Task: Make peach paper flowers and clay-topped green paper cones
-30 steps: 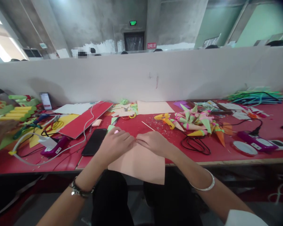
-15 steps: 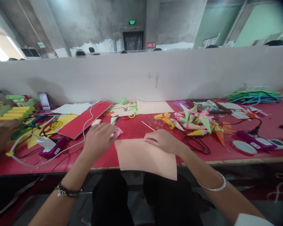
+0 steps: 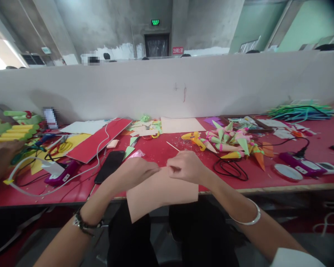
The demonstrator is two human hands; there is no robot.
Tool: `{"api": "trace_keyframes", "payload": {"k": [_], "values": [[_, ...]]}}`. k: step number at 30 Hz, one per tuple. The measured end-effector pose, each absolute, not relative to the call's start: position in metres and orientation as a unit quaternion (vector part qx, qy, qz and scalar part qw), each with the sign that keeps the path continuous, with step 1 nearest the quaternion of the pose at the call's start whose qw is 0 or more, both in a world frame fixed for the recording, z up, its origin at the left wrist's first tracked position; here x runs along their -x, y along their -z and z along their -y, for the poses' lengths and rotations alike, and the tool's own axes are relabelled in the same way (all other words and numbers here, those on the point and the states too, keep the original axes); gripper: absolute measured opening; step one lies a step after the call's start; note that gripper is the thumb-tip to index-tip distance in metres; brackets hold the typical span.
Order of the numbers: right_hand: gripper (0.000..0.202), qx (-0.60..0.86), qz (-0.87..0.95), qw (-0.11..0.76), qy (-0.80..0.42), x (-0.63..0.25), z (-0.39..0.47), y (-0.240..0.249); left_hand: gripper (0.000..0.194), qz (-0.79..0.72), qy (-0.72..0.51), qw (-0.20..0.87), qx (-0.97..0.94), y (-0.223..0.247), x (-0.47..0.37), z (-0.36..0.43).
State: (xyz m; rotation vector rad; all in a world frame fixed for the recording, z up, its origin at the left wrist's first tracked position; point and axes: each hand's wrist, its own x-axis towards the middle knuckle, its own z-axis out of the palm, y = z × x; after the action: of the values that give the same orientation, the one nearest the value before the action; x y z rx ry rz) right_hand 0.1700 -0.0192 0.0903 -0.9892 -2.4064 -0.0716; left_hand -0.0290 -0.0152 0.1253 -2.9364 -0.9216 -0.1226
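Observation:
A thin peach-coloured sheet hangs over the front edge of the table, its lower corners above my lap. My left hand pinches its upper edge near the middle. Close beside it, my right hand has its fingers curled round the same edge. The fingertips of both hands are partly hidden. Just behind my left hand lie a crumpled pink piece and a black phone. A thin stick lies beyond my right hand.
A yellow glue gun and a pile of pink, green and orange cones lie to the right. Purple power strips sit on both sides, with loose cables. A red board lies left. Another person's hand is at far left.
My left hand has moved right and down from beside the sheet onto its edge, uncovering the phone. The sheet has shifted left and turned, its left corner now lower.

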Motion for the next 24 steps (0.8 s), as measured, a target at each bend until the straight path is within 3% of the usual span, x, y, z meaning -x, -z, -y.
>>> {"api": "trace_keyframes", "payload": {"k": [7,12,18,24], "values": [[0.018,0.461,0.854,0.236,0.039,-0.227,0.015,-0.089,0.034,0.318,0.033,-0.049,0.946,-0.138,0.064,0.010],[0.019,0.442,0.827,0.346,0.031,-0.221,0.024,-0.096,0.033,0.337,0.015,-0.041,0.940,-0.136,0.061,0.012],[0.027,0.351,0.913,0.205,0.022,-0.182,0.026,-0.104,0.036,0.315,0.025,-0.044,0.948,-0.138,0.045,0.013],[0.028,0.421,0.870,0.256,-0.026,-0.217,0.021,-0.096,0.032,0.401,0.115,-0.129,0.900,-0.129,0.102,-0.010]]}}
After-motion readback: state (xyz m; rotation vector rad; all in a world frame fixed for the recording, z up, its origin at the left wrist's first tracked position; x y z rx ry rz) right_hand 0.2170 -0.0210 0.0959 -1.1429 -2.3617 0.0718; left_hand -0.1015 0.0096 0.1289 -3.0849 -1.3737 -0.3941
